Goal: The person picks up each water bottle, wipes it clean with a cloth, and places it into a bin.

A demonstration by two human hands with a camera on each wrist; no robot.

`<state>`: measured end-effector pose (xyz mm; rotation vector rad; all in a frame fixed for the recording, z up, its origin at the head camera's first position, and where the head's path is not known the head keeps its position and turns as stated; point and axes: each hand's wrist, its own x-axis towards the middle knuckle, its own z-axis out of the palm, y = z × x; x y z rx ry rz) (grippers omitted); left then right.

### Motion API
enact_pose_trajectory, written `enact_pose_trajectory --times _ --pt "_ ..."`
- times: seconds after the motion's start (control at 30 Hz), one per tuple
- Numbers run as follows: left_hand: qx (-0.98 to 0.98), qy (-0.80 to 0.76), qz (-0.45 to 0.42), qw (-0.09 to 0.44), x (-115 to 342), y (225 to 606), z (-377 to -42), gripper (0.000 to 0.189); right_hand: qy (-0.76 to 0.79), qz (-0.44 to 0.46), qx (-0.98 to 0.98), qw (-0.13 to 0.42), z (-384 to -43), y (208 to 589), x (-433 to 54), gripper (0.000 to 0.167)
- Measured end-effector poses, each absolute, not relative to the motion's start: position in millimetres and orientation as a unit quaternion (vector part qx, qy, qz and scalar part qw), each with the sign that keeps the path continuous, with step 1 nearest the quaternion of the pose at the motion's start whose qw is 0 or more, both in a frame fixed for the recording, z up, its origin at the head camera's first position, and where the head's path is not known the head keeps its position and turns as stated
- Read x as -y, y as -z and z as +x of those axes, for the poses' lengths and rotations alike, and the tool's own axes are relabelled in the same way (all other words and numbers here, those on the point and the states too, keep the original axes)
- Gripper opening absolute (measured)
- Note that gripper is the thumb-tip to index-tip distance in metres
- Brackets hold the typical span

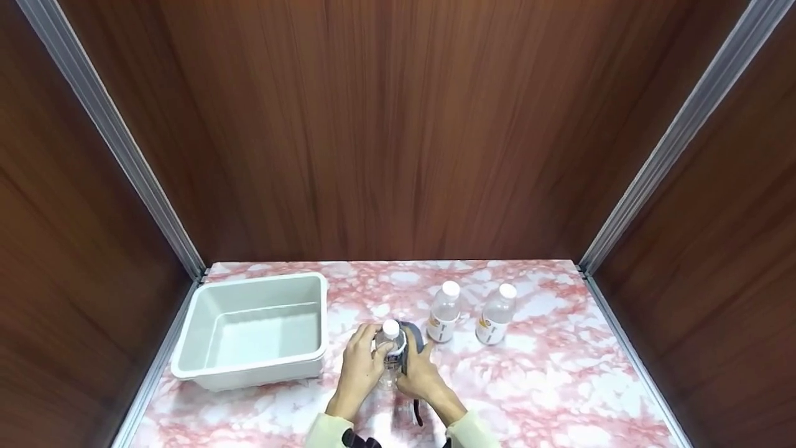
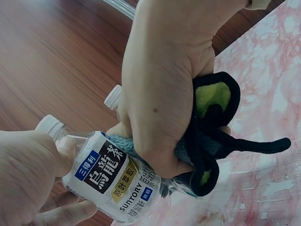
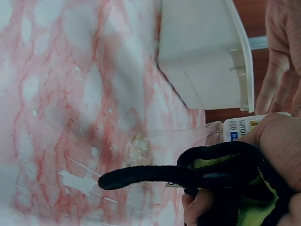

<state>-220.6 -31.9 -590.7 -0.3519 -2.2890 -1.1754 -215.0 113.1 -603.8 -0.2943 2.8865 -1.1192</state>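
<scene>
My left hand (image 1: 359, 367) grips a clear plastic bottle (image 2: 110, 176) near its shoulder. A white cap tops the bottle, and a white, blue and black oolong tea label wraps it. My right hand (image 1: 424, 378) holds a grey-blue cloth (image 1: 415, 338) with black edging, a green inner face and a black hanging loop (image 3: 136, 176). The cloth lies against the bottle's right side, partly hidden by the right fingers. In the left wrist view, the right hand covers part of the label's edge. The bottle's lower part is clear and shows no label.
Two more white-capped bottles, one nearer (image 1: 443, 317) and one farther right (image 1: 495, 320), stand right of my hands. A pale grey plastic bin (image 1: 249, 367) sits on the left of the pink-and-white marbled table (image 1: 547, 386). Wood-grain panels (image 1: 373, 137) enclose the back and sides.
</scene>
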Motion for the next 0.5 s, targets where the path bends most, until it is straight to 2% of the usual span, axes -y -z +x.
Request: enact_pose_trajectory --times 0.5 --pt "0.851 0.437 -0.123 0.262 31.4 590.3 -220.5 0.027 0.340 -0.087 -0.936 0.026 -212.2 611.6 -115.2 0.099"
